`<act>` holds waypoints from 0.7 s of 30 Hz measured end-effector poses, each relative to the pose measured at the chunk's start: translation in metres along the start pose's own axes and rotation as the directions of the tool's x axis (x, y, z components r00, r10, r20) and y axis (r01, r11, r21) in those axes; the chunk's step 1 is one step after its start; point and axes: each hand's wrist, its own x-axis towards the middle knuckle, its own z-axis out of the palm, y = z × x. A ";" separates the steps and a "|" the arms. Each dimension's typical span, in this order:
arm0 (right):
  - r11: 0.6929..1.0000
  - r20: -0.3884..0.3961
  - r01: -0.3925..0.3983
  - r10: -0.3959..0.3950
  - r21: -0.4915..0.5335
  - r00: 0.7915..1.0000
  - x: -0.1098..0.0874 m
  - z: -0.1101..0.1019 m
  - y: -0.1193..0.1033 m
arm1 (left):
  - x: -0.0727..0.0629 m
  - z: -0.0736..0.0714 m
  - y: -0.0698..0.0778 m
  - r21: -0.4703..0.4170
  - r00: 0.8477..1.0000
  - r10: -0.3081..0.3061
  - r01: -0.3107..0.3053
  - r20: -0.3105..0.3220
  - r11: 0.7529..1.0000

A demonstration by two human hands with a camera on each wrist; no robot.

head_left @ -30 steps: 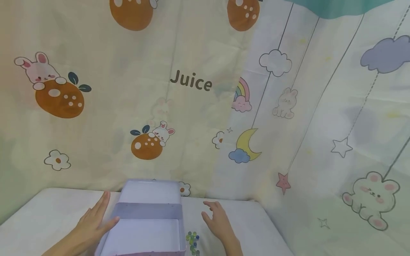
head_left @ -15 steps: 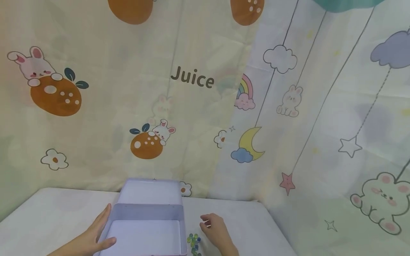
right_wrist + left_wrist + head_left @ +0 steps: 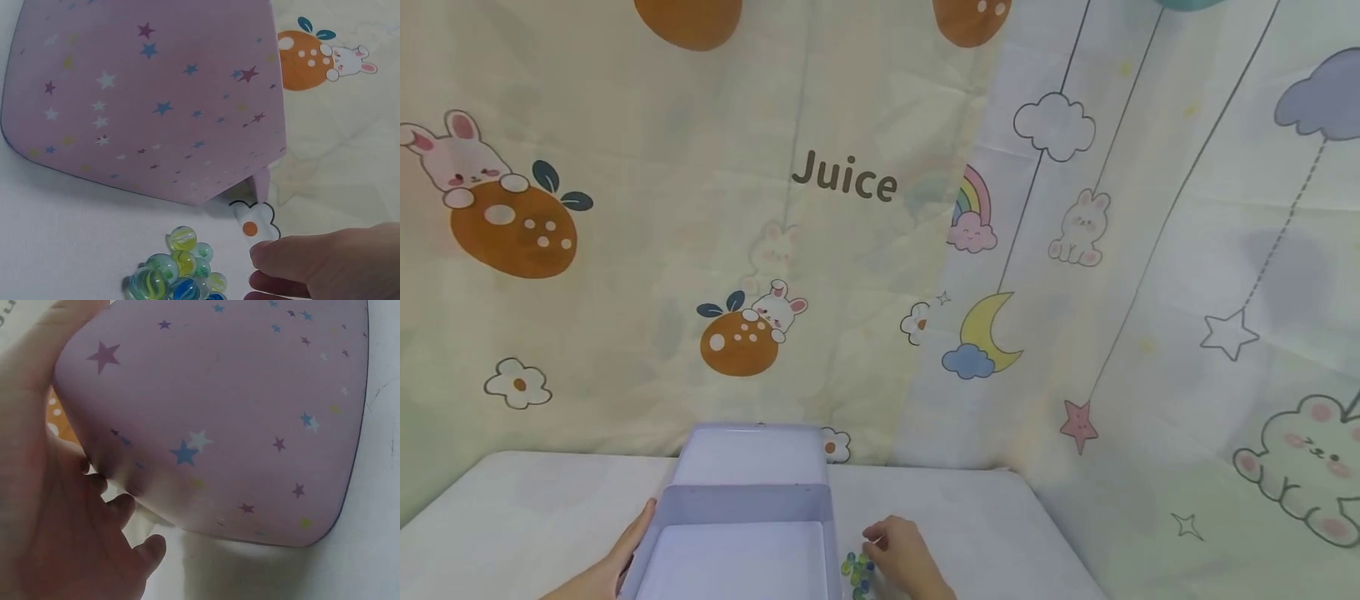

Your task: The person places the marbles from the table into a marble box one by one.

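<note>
A lidded box (image 3: 831,533), pale lilac inside, stands with its lid raised at the back. Its outer side, seen in the left wrist view, is pink with coloured stars. My left hand (image 3: 81,512) rests against this left wall, the fingertips low along its edge; in the head view the left hand (image 3: 617,562) is partly hidden by the box. Right of the box lie several glass marbles (image 3: 183,262), clear with yellow, green and blue swirls, in a small cluster. My right hand (image 3: 906,557) hovers just beside them, fingers loosely bent; no marble shows in its grasp.
A white-covered table (image 3: 992,533) carries the box and marbles. Behind it and along the sides hangs a printed cloth (image 3: 850,333) with rabbits, oranges, clouds and stars. The box's raised lid (image 3: 751,454) stands close to that cloth.
My left hand has come in against the box's left wall, its thumb now out of sight in the head view. My right hand has lowered and moved left towards the marbles.
</note>
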 end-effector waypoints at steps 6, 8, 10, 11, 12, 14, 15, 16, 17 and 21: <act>1.000 0.051 -0.013 0.013 0.000 0.999 0.001 0.004 -0.003 | -0.017 -0.008 -0.013 -0.229 0.978 -0.169 0.192 0.119 0.954; 1.000 0.078 -0.027 0.026 0.013 0.997 -0.007 0.012 -0.001 | -0.027 -0.006 -0.009 -0.193 0.978 -0.162 0.186 0.130 0.963; 0.998 0.104 -0.059 0.055 0.032 0.993 -0.015 0.019 0.001 | -0.034 -0.003 -0.003 -0.192 0.976 -0.167 0.192 0.141 0.962; 0.997 0.109 -0.066 0.061 0.040 0.992 -0.019 0.022 0.004 | -0.037 -0.003 0.002 -0.239 0.965 -0.195 0.233 0.173 0.943; 0.996 0.113 -0.075 0.070 0.043 0.991 -0.023 0.025 0.006 | -0.038 -0.001 0.008 -0.273 0.957 -0.215 0.263 0.194 0.925; 0.993 0.116 -0.118 0.114 0.029 0.987 -0.028 0.027 0.008 | -0.037 0.005 0.022 -0.273 0.949 -0.251 0.297 0.190 0.915; 0.990 0.115 -0.138 0.136 0.013 0.984 -0.029 0.026 0.009 | -0.033 0.007 0.031 -0.255 0.941 -0.286 0.325 0.179 0.911; 0.989 0.109 -0.146 0.147 -0.009 0.983 -0.027 0.025 0.010 | -0.029 0.007 0.042 -0.212 0.929 -0.329 0.360 0.167 0.908; 0.986 0.102 -0.162 0.164 -0.030 0.981 -0.024 0.022 0.009 | -0.022 0.006 0.053 -0.175 0.925 -0.352 0.374 0.145 0.911; 0.979 0.068 -0.186 0.191 -0.085 0.979 0.006 0.008 -0.001 | 0.016 -0.019 0.087 -0.038 0.866 -0.495 0.499 0.073 0.866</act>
